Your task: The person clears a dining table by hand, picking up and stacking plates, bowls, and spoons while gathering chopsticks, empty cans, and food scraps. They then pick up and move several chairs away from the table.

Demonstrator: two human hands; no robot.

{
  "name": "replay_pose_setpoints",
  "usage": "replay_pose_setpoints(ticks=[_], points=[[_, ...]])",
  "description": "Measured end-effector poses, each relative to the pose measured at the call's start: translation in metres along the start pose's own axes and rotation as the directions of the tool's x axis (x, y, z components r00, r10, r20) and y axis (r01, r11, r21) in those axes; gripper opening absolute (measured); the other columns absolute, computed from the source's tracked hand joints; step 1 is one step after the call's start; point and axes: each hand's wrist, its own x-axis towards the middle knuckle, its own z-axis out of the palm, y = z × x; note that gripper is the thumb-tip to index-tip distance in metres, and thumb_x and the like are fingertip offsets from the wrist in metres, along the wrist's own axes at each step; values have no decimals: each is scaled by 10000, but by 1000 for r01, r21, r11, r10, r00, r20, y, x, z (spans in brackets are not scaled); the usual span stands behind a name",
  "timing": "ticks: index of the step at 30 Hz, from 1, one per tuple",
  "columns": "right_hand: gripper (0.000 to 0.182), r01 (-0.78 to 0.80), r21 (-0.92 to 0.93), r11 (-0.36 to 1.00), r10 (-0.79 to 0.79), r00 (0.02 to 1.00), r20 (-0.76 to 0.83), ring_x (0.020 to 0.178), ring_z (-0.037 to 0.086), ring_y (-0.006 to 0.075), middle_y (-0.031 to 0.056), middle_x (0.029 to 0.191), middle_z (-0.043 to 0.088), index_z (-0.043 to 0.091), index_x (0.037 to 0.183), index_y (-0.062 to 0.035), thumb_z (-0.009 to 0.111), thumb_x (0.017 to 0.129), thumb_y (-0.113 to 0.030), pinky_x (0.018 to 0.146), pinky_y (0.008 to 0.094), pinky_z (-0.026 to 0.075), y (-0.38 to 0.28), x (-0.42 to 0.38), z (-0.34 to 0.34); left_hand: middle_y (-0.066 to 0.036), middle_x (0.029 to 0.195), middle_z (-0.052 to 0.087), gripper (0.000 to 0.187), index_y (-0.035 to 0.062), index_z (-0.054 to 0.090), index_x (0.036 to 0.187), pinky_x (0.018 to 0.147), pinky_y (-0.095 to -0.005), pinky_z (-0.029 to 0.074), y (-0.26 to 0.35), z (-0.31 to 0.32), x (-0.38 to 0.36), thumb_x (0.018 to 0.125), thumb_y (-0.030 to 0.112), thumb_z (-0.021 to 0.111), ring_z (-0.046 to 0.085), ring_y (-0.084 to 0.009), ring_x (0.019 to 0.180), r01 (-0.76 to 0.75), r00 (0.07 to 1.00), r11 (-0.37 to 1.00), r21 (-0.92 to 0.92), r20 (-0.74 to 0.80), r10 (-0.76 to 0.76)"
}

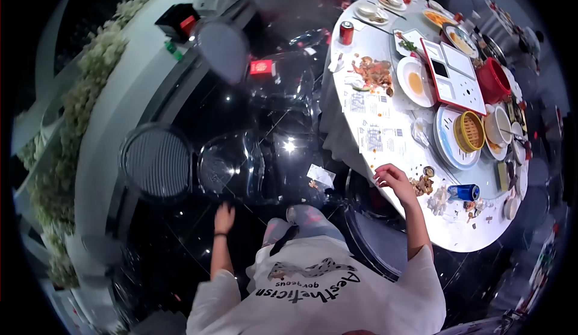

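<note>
My right hand [394,183] hovers at the near left edge of the round table [415,238], its fingers loosely bent and apart, with nothing in them. Close to it lie a pile of food scraps [422,184] and a crumpled tissue [440,198]. A blue can [463,192] rests on its side farther right. My left hand [224,219] hangs low over the dark floor, near a transparent chair [230,165]. Its fingers point forward, slightly apart, and hold nothing visible.
Used plates, a red-rimmed tray [460,88], a yellow steamer basket [469,131], a red pot [494,81] and a red can [346,33] crowd the table. A grey chair [379,238] stands beside me. A paper [321,175] and a red packet [261,67] lie left of the table.
</note>
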Motion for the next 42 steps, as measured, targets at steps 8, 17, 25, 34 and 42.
replay_pose_setpoints(ticks=[8,17,25,34,42], points=[[341,62,-140,988,-95,966,-242,775,574,123,61,927,610,538,1073,-25,653,778,-151,692,260,485,12,157,-26,-163,987,546,308,40,493,1075,770,-410,456,333,-143,341,835,219,568,549,-341,907,-673,740,712,-203,-163,653],[997,238,-602,762,-635,460,-621,1094,492,336,222,1208,475,260,1340,2,831,553,-219,929,392,411,-63,574,-63,-160,1121,468,493,28,400,1198,816,-368,438,464,-99,447,772,135,624,510,-302,991,-639,661,607,-472,66,747],[810,412,-279,867,-475,522,-708,1083,518,255,164,1140,512,352,1246,-49,822,599,-180,910,332,427,-120,642,-85,-157,1241,399,692,18,318,1307,856,-331,422,500,-112,567,716,61,675,474,-267,1065,-473,732,644,-601,138,667],[907,658,92,747,-297,455,-839,1201,415,269,169,1266,381,228,1344,-16,798,662,-197,999,374,369,-169,522,-54,-186,1315,352,797,-20,270,1358,925,-342,434,681,-55,584,718,91,732,378,-256,1235,-372,149,254,-893,213,966],[836,360,-162,919,-295,352,-888,1192,439,236,132,1261,422,284,1273,-50,786,606,-16,999,366,381,-153,487,-87,-131,1123,464,452,25,486,1164,793,-340,470,758,-30,685,779,142,693,504,-238,1019,-501,436,428,-752,207,876]])
